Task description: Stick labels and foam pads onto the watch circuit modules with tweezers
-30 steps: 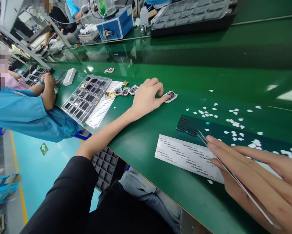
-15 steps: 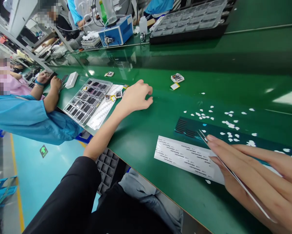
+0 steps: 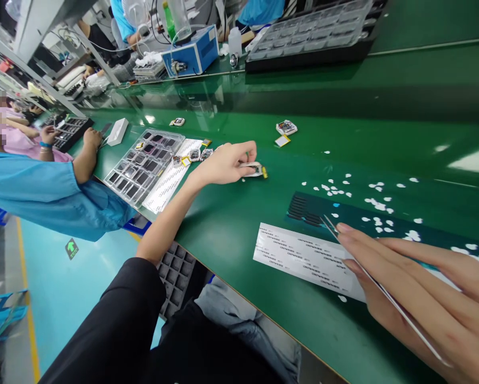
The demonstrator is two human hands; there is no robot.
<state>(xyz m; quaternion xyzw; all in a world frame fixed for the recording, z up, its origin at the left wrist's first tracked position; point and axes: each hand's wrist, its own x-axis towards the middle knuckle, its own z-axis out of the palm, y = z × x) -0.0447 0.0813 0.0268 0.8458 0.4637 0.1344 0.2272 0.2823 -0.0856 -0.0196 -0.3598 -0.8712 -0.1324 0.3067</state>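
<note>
My left hand (image 3: 225, 164) is closed, its thumb and fingers pinching a small white electronic device (image 3: 256, 169) with a yellow-edged piece at its right end, just over the green bench. Tweezers (image 3: 387, 292) lie in the grip of my right hand (image 3: 419, 290), their tips slightly apart near a dark strip of black pieces (image 3: 304, 209). Under the tweezers and partly behind my right hand is a white sheet (image 3: 295, 255) printed with rows of dark marks. Similar opened devices (image 3: 194, 154) sit left of my left hand, and another device (image 3: 286, 127) with a yellow-edged piece lies farther back.
Small white tabs (image 3: 377, 205) are scattered on the bench at right. At left are a clear compartment tray (image 3: 147, 160) and a white box (image 3: 118, 132). A blue machine (image 3: 193, 53) and stacked trays (image 3: 311, 37) stand behind. A co-worker's blue sleeve (image 3: 51, 181) is at far left.
My left hand has shifted slightly right and now pinches a white device. The device with the yellow-edged piece at the back has moved slightly left. The tweezer tips look a little wider apart.
</note>
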